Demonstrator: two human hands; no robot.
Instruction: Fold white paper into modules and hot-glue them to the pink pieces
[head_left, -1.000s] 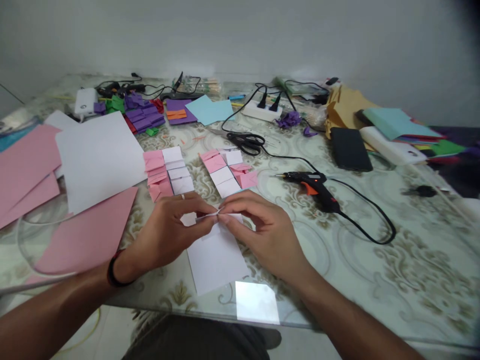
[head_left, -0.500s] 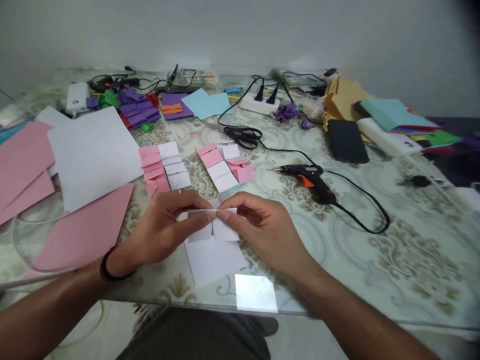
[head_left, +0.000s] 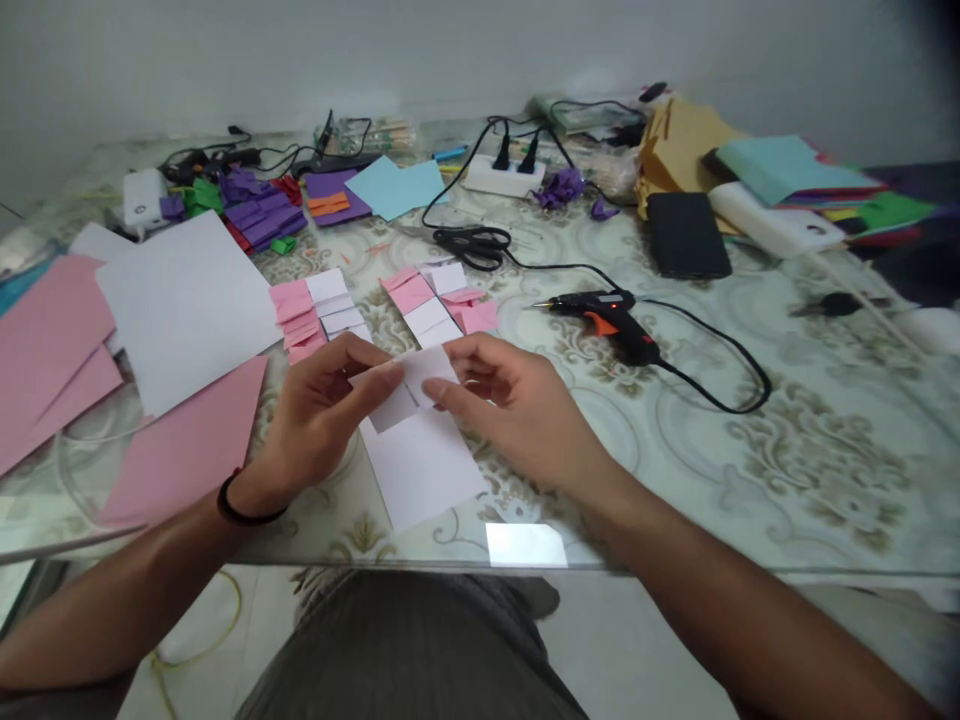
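Between both hands is a small folded piece of white paper point(head_left: 426, 366), with a crease or slit down its middle. My left hand point(head_left: 322, 405) pinches its left side between thumb and fingers, a dark band on the wrist. At the right side, my right hand point(head_left: 510, 405) grips it with the thumb in front and fingers behind. Below it, a white sheet point(head_left: 424, 465) lies flat on the table. Just beyond my hands sit two groups of folded pink and white papers, one on the left point(head_left: 292, 303) and one on the right point(head_left: 411, 292).
A black glue gun point(head_left: 619, 325) lies to the right, its cord looping. Black-handled scissors point(head_left: 472, 243) and a white power strip point(head_left: 504, 177) lie farther back. Large white paper point(head_left: 184, 310) and pink sheets point(head_left: 191, 445) cover the left. A black phone-like slab point(head_left: 688, 235) rests at the right.
The folded white paper has tilted, so its face shows more toward me. My right thumb has shifted onto its front. The whole view has moved slightly.
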